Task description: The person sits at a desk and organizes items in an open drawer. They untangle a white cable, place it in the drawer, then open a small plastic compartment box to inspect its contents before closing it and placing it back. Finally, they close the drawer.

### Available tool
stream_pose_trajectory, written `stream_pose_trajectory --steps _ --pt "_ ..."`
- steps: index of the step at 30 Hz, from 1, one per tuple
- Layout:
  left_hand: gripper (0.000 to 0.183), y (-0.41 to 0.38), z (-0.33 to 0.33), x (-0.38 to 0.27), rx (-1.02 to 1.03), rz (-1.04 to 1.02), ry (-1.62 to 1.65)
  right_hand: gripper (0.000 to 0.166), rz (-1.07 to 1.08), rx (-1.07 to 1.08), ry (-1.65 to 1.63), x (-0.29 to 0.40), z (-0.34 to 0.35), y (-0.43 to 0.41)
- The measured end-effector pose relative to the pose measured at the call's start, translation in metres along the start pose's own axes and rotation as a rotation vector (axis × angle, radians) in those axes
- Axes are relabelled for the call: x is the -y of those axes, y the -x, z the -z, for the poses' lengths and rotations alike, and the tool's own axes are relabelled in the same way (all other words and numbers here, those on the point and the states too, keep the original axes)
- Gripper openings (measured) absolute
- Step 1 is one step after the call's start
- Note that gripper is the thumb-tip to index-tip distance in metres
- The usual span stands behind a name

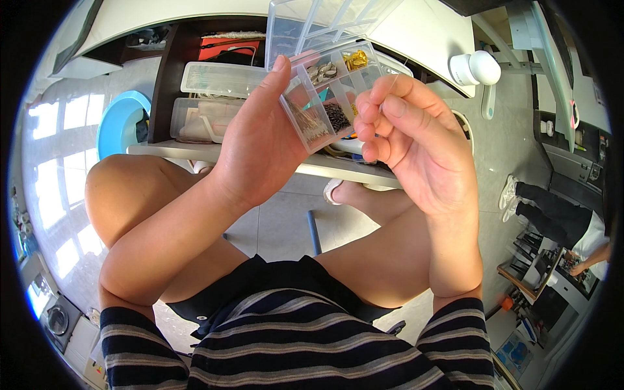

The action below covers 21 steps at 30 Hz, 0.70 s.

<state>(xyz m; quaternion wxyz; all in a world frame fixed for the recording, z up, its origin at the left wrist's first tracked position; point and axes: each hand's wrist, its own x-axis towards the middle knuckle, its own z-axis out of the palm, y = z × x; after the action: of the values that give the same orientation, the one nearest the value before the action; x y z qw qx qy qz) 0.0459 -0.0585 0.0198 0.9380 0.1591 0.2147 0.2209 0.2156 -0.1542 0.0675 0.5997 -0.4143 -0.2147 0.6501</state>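
Note:
My left hand (265, 131) holds a clear plastic compartment box (317, 141) from its left side, with the thumb along the edge. The box's clear lid (285, 36) stands raised at the far side. Its compartments hold thin metal pins (304, 122), small dark pieces (336, 117), silvery pieces (322, 72) and gold-coloured pieces (356, 59). My right hand (414, 131) is raised at the box's right side, thumb and forefinger pinched on a thin piece, too fine to identify. Its other fingers curl in front of the box's right edge.
Beneath the box an open drawer (351, 174) holds clear plastic containers (207, 119) and cords. A light-blue basin (109, 126) stands on the floor at left. A white rounded device (468, 69) stands on the white tabletop (419, 29). Another person (560, 212) is at the far right.

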Motion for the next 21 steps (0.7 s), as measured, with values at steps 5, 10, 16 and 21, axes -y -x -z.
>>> stream_pose_trajectory --steps 5,10,16,21 --pt "0.057 0.000 0.000 0.000 0.003 0.000 0.000 0.017 -0.009 0.002 -0.005 0.001 0.000 0.000" --pt "0.058 0.001 0.000 0.000 -0.010 0.007 0.014 0.015 0.001 -0.081 0.069 0.001 -0.007 0.001" --pt "0.059 0.001 -0.004 0.000 -0.040 -0.013 0.024 0.017 0.294 -0.270 0.936 -0.015 -0.014 0.000" --pt "0.058 0.001 0.002 0.002 -0.013 0.001 -0.008 0.019 0.432 -0.326 1.136 -0.031 -0.028 -0.007"
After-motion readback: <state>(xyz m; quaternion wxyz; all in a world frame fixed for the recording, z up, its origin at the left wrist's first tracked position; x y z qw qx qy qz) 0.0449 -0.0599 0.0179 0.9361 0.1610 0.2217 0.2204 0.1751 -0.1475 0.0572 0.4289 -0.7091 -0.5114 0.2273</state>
